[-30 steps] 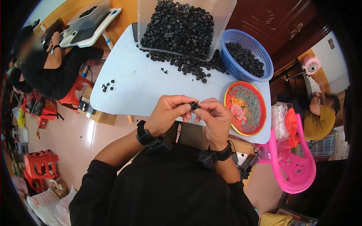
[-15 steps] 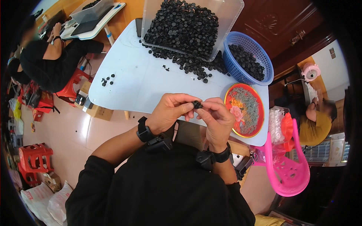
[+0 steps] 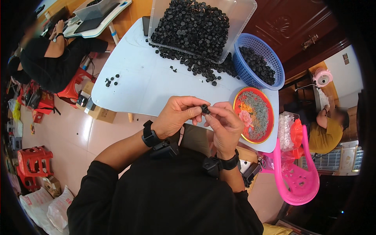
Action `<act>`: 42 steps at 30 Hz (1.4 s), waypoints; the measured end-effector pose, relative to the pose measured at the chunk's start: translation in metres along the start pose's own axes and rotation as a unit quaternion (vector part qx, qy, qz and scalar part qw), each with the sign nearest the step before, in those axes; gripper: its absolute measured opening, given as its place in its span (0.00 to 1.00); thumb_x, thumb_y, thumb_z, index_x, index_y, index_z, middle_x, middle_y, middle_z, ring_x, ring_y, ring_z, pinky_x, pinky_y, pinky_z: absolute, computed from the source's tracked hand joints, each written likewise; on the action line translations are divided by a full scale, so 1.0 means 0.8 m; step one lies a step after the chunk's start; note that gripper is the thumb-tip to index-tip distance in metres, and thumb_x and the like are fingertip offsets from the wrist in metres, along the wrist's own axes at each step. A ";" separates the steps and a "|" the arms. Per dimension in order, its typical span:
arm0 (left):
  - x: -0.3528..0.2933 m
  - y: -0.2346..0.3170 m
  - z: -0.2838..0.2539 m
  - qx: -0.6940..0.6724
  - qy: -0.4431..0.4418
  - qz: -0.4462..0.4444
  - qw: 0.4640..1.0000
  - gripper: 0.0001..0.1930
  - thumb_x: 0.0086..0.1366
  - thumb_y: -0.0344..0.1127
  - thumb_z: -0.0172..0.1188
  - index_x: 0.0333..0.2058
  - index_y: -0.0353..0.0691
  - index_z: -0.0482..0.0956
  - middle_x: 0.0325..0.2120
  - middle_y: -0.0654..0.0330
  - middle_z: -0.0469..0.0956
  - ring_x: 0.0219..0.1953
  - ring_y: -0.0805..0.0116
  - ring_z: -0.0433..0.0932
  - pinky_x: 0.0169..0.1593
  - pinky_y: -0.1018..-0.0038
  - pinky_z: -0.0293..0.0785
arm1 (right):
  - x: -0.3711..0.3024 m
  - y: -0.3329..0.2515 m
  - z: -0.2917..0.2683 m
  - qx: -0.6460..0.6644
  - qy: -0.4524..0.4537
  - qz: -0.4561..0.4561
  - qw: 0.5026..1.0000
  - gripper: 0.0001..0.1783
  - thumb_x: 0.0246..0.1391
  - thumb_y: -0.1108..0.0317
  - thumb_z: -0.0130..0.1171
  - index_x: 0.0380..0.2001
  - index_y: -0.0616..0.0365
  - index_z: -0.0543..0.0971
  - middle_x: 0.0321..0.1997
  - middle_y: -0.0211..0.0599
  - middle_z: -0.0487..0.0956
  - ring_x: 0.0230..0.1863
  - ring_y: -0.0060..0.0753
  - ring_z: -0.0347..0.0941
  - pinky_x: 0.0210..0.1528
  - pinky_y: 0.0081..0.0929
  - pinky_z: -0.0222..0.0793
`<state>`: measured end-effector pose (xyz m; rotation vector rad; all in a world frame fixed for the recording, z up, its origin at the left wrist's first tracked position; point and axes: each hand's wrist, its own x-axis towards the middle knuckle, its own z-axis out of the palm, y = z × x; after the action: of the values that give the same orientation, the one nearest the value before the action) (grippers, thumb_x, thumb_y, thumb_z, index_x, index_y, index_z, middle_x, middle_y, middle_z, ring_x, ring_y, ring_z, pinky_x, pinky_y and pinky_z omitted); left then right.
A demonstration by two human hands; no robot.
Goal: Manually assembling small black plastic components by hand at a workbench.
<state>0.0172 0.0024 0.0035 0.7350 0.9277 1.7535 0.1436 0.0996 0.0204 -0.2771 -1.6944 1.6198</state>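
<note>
Between the fingertips of both hands is a small round black plastic part (image 3: 205, 109), held just over the table's near edge. My left hand (image 3: 177, 116) is closed, pinching it with thumb and forefinger. My right hand (image 3: 226, 126) is closed too, its thumb and fingertips pressed on the part's other side. Whether a second small piece sits in the right fingers is hidden. Right of my hands lies a red, gold-rimmed plate (image 3: 235, 102) with many thin grey metal screws or pins. Beyond, a clear plastic bin (image 3: 242, 23) is tipped, spilling black parts (image 3: 196, 64) onto the table.
A blue basket (image 3: 239, 64) of black parts stands at the table's (image 3: 133, 78) far right. Several loose parts (image 3: 111, 80) lie left. A pink chair (image 3: 299, 184) with a container of white pieces (image 3: 286, 131) is right. Other people (image 3: 51, 58) sit at far left and far right.
Both hands stay at nearly the same spot, the fingers shifting slightly on the black part. The view has moved a little; the things on the table look unchanged.
</note>
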 end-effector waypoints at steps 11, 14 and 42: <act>-0.003 0.004 0.003 0.041 -0.003 0.011 0.999 0.11 0.61 0.21 0.49 0.42 0.29 0.75 0.31 0.59 0.75 0.28 0.77 0.73 0.31 0.83 0.70 | -0.004 -0.001 -0.001 0.057 -0.011 0.035 0.998 0.12 0.43 0.87 0.55 0.35 0.68 0.77 0.35 0.41 0.71 0.30 0.27 0.71 0.29 0.19 0.73; -0.004 0.005 0.005 0.043 0.005 0.014 0.999 0.11 0.61 0.23 0.50 0.42 0.30 0.75 0.26 0.61 0.75 0.27 0.78 0.73 0.32 0.82 0.71 | -0.005 0.000 -0.001 0.075 -0.010 0.038 0.996 0.12 0.43 0.87 0.55 0.34 0.69 0.77 0.35 0.42 0.71 0.30 0.28 0.71 0.29 0.20 0.73; -0.004 -0.002 0.004 0.048 0.005 0.022 0.999 0.11 0.61 0.24 0.51 0.42 0.30 0.75 0.30 0.60 0.73 0.27 0.76 0.72 0.30 0.83 0.70 | -0.003 -0.003 -0.001 0.055 0.024 0.068 0.996 0.05 0.43 0.86 0.56 0.26 0.69 0.75 0.30 0.41 0.74 0.24 0.26 0.73 0.25 0.17 0.72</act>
<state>0.0217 0.0002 0.0032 0.8133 1.0157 1.7619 0.1466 0.0983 0.0220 -0.3809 -1.5737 1.7853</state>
